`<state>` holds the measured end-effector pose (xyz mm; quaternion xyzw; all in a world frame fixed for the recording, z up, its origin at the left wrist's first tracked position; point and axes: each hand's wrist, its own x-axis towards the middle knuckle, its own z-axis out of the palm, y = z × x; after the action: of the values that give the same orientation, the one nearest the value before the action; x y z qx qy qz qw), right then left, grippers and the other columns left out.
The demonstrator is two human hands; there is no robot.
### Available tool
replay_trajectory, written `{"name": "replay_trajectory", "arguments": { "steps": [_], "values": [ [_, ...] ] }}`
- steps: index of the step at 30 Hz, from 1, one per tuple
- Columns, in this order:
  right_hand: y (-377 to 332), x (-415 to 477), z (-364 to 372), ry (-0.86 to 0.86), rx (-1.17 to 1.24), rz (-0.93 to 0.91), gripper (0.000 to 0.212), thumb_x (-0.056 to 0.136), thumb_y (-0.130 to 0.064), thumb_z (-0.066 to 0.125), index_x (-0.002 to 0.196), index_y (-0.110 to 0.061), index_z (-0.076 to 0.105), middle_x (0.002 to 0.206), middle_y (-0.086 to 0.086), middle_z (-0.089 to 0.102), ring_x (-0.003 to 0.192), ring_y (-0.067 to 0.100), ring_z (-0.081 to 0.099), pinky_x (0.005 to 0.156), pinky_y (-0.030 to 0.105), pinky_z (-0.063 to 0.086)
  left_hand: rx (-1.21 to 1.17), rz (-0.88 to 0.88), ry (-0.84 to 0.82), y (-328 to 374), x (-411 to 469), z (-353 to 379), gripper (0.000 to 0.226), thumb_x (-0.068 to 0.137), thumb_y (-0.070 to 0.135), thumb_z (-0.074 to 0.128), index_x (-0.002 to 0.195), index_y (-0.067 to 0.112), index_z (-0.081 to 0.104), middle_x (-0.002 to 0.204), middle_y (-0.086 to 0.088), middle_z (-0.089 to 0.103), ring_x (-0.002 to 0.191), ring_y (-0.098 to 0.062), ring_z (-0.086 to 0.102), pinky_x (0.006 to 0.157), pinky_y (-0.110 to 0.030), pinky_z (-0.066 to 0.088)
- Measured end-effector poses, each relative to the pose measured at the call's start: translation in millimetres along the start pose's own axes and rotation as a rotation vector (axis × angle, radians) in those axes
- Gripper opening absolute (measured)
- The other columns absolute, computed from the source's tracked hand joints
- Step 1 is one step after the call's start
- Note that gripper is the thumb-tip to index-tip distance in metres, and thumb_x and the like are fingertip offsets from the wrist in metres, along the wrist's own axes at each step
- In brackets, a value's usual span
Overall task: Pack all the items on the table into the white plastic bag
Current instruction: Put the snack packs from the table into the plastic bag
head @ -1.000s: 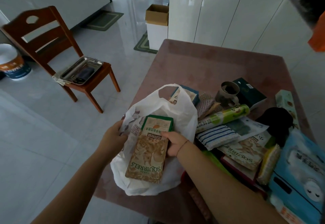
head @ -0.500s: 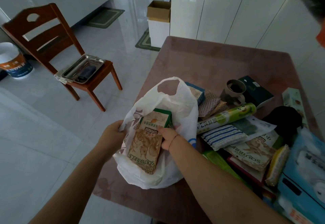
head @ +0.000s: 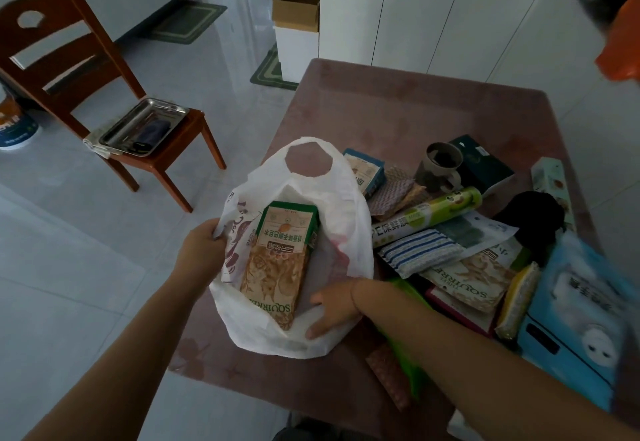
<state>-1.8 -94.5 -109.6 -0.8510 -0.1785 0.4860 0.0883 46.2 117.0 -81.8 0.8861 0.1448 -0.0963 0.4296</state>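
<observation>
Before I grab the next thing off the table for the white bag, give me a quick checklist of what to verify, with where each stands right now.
1. Bag mouth held open: ok. The left hand grips the rim of the white plastic bag.
2. Snack packet inside the bag: ok, it lies in the opening, no hand on it.
3. Right hand free: not ok yet. It holds nothing but rests open on the bag's near side.
4. Room left in the bag: cannot tell; its depth is hidden.
5. Items left to pack: not ok. The green roll, striped cloth and mug lie on the table.
</observation>
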Motion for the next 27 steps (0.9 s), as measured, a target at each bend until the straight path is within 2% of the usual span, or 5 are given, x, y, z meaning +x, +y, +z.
{"name": "replay_trajectory", "arguments": {
  "steps": [5,9,12,18,27],
  "values": [
    [-2.1,-15.4,41.7,0.216,-0.421,-0.179,0.029,0.088,-0.023,0.052,0.114,-0.020,0.065,0.118,0.009,0.063,0.117,0.032,0.051,0.114,0.058,0.007,0.100,0.005,0.023,2.1,0.2,17.1,0.030,0.097,0.027,0.041,0.102,0.005,0.062,0.091,-0.015,0.069,0.071,-0.028,0.065,0.061,-0.033,0.053],
    [13.1,-41.9,60.6,0.670,0.249,-0.319,0.028,0.086,-0.016,0.048,0.103,-0.008,0.069,0.114,0.011,0.061,0.107,0.028,0.056,0.100,0.035,0.041,0.154,0.019,0.044,8.3,-3.2,23.1,0.030,0.093,0.029,0.049,0.111,0.007,0.059,0.096,-0.009,0.067,0.082,-0.026,0.062,0.071,-0.036,0.050],
    [50.1,-55.0,68.5,1.104,0.383,0.150,0.027,0.084,-0.033,0.055,0.105,-0.016,0.062,0.110,0.004,0.056,0.103,0.023,0.056,0.088,0.035,0.047,0.195,0.057,0.062,9.7,-7.5,26.0,0.028,0.092,0.024,0.051,0.113,0.006,0.057,0.093,-0.008,0.063,0.079,-0.025,0.061,0.067,-0.034,0.046],
    [63.2,-48.0,85.1,0.604,0.085,0.630,0.118,0.065,-0.072,0.062,0.150,-0.013,0.006,0.147,0.011,0.032,0.137,0.030,0.028,0.113,0.045,0.017,0.177,0.080,0.048,10.6,-18.8,35.7,0.027,0.094,0.025,0.047,0.112,0.007,0.056,0.092,-0.010,0.062,0.076,-0.023,0.057,0.066,-0.033,0.046],
    [57.8,-53.0,58.1,0.622,0.242,0.595,0.114,0.067,-0.054,0.069,0.150,-0.017,-0.002,0.144,0.015,0.041,0.130,0.032,0.042,0.112,0.048,0.025,0.069,0.074,0.062,7.6,-25.7,21.9,0.028,0.094,0.029,0.046,0.099,0.009,0.065,0.084,-0.009,0.068,0.076,-0.027,0.064,0.069,-0.036,0.051]
  ]
}}
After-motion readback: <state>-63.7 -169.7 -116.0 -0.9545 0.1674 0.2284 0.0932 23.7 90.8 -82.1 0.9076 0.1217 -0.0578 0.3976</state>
